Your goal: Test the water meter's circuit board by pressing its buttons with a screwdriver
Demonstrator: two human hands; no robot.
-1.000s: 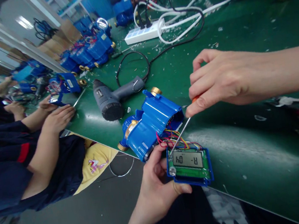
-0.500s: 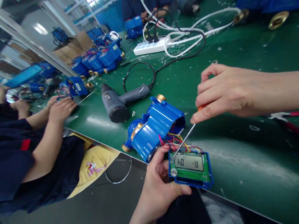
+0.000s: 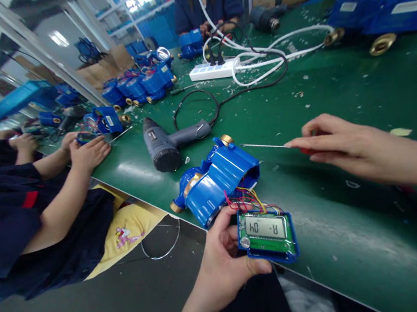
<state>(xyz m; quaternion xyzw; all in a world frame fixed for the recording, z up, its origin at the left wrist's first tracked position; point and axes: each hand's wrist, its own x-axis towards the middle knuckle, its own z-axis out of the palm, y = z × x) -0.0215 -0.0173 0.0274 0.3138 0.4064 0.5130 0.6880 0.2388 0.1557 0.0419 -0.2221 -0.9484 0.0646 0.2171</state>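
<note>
My left hand [image 3: 225, 260] grips the left side of a display module [image 3: 268, 242], a green circuit board with a lit-grey LCD in a blue frame, held at the bench's front edge. Thin red, yellow and dark wires run from it into the blue water meter [image 3: 217, 180], which lies just behind with brass ends. To the right, my right hand [image 3: 344, 147] is closed on a screwdriver [image 3: 268, 145] with a red handle, mostly hidden by the fingers. Its thin metal shaft points left, near the meter's far brass end and apart from the module.
A grey heat gun [image 3: 165, 143] lies behind the meter, its black cord looping to a white power strip [image 3: 213, 70]. More blue meters [image 3: 142, 85] stand further back, others at the far right. At left a co-worker's hands [image 3: 86, 153] work on another meter; another person sits opposite.
My right hand has moved to the right, lifting the screwdriver's tip off the left end of the circuit board and swinging it away. My left hand still holds the display module in nearly the same place.
</note>
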